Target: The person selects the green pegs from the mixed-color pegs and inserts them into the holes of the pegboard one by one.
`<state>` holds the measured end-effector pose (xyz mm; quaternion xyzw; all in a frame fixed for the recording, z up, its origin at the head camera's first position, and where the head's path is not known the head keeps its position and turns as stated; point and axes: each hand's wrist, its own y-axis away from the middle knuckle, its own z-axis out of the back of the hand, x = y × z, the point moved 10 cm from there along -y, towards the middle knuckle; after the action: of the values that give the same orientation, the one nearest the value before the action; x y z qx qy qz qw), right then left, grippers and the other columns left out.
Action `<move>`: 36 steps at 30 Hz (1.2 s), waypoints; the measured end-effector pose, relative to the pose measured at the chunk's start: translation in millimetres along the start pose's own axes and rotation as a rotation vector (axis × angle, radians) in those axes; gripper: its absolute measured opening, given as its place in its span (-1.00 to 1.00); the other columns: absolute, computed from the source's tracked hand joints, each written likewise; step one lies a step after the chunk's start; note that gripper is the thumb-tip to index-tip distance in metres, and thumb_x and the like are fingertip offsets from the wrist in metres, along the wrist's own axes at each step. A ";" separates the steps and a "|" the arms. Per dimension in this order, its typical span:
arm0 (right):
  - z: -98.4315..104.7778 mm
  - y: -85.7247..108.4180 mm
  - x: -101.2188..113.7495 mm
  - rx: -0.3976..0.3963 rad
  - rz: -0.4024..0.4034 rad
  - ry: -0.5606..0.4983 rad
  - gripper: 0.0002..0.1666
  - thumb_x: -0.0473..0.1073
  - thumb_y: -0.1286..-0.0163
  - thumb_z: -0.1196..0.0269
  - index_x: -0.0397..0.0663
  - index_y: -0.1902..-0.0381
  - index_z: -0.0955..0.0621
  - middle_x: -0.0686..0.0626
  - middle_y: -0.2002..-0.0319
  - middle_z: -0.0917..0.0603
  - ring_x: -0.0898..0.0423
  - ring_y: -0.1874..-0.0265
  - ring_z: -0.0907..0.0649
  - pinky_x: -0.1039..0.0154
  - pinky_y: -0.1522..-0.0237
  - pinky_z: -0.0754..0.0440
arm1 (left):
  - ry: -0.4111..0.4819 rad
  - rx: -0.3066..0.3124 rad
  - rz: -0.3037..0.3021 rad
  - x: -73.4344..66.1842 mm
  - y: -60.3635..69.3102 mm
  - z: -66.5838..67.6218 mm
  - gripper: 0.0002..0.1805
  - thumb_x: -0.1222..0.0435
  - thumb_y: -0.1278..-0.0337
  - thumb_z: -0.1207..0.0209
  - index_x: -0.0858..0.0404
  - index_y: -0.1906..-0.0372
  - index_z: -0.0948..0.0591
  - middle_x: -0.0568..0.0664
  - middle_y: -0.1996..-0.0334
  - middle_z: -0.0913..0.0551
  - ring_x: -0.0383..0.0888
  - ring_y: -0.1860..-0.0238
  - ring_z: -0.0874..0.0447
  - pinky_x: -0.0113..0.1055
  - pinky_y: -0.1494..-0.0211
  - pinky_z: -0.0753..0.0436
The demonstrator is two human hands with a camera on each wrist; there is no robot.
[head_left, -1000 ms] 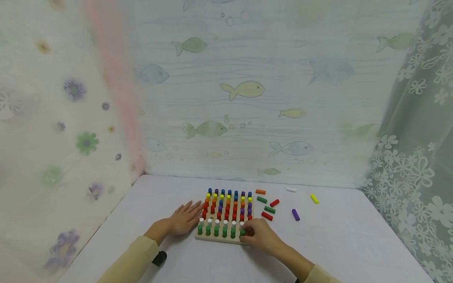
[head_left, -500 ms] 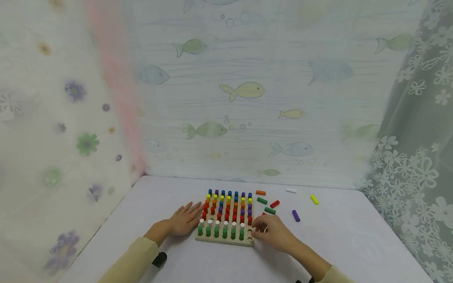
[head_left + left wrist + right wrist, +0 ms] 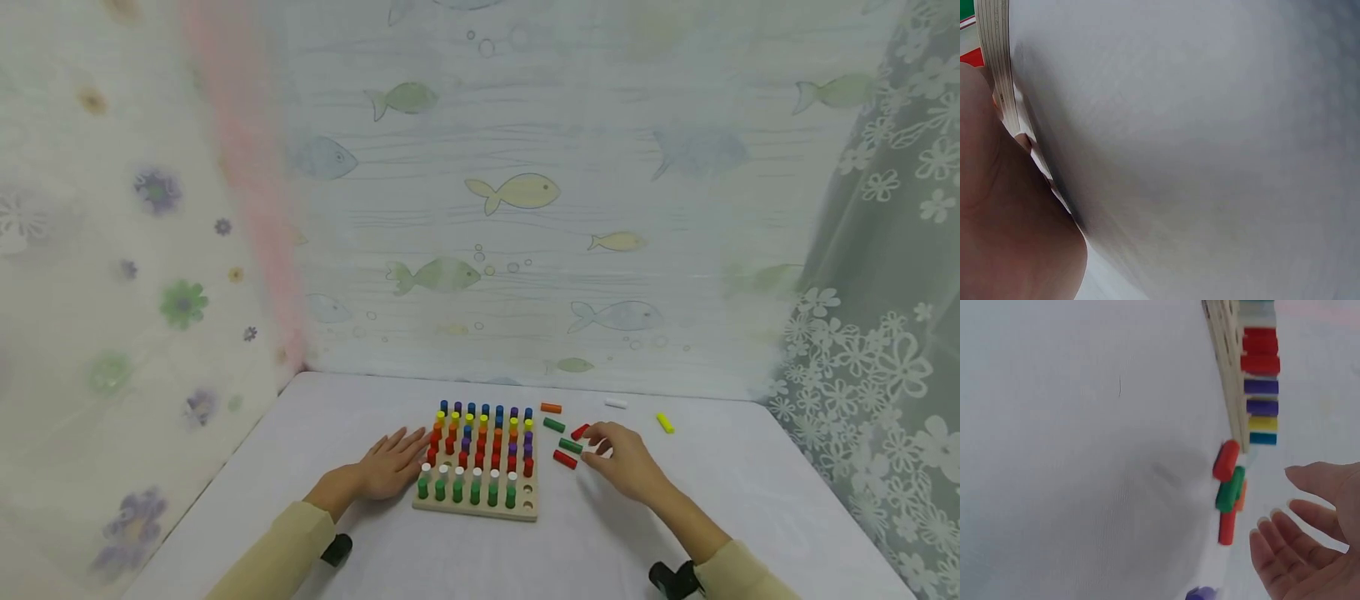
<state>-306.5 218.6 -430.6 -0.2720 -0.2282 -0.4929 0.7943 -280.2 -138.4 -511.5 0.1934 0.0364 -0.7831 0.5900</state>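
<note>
A wooden pegboard (image 3: 476,512) stands on the white cloth, filled with rows of coloured pegs; two holes at its near right corner hold none. My left hand (image 3: 386,468) lies flat at its left side, fingers straight and touching the edge. In the left wrist view the board's layered side (image 3: 997,62) shows beside the palm. My right hand (image 3: 628,460) hovers right of the board over loose pegs, thumb and fingers apart, holding nothing. Closest to its fingertips are a green peg (image 3: 571,446) and a red peg (image 3: 579,432). A purple peg (image 3: 1200,594) is hidden in the head view.
Another red peg (image 3: 565,459), a second green peg (image 3: 554,425) and an orange peg (image 3: 551,407) lie just right of the board. Farther off are a white peg (image 3: 616,403) and a yellow peg (image 3: 665,422). A patterned curtain (image 3: 480,333) rises behind the table.
My right hand has left the board's near right corner, where it was at a green peg, and moved right and away over the loose pegs. My left hand has stayed put.
</note>
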 end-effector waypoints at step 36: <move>-33.8 -40.3 -44.9 0.033 -0.169 -0.026 -0.78 -0.27 -0.27 -0.43 -0.25 0.15 -0.70 -0.02 0.27 -0.67 0.07 0.25 -0.61 0.12 0.15 -0.69 | -0.012 0.018 0.022 -14.6 9.4 10.8 -0.34 -0.01 -0.62 0.15 0.09 -0.65 -0.11 0.00 -0.65 -0.05 0.17 -0.65 0.15 0.25 -0.60 0.10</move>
<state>-358.3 211.3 -475.9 -0.2453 -0.2688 -0.5507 0.7512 -270.9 -131.0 -494.8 0.1946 0.0237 -0.7781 0.5968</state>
